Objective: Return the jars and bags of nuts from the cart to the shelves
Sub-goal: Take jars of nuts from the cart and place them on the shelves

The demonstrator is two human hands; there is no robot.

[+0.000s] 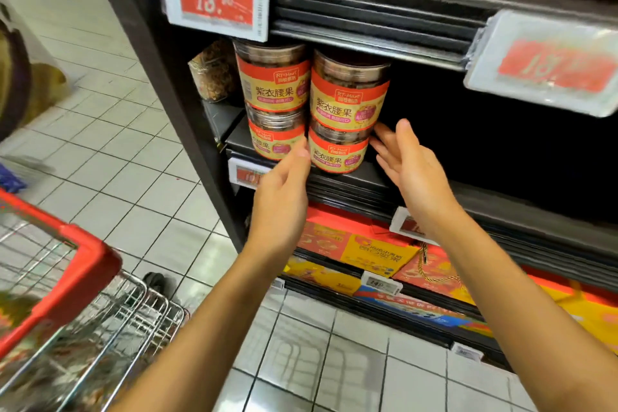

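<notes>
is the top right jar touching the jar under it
Touching. The head view shows the top right jar resting directly on the bottom right jar, with no gap between them.

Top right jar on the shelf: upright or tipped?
Upright. The top right jar stands lid-up on the lower jar, and its label reads the right way up.

Glossy white floor tiles (140, 197) with dark grout fill the left and bottom of the frame, catching glare. A black shelving unit (167, 84) runs from upper left to lower right, red price tags (215, 0) clipped to its edges, its interior deep in shadow.
</notes>
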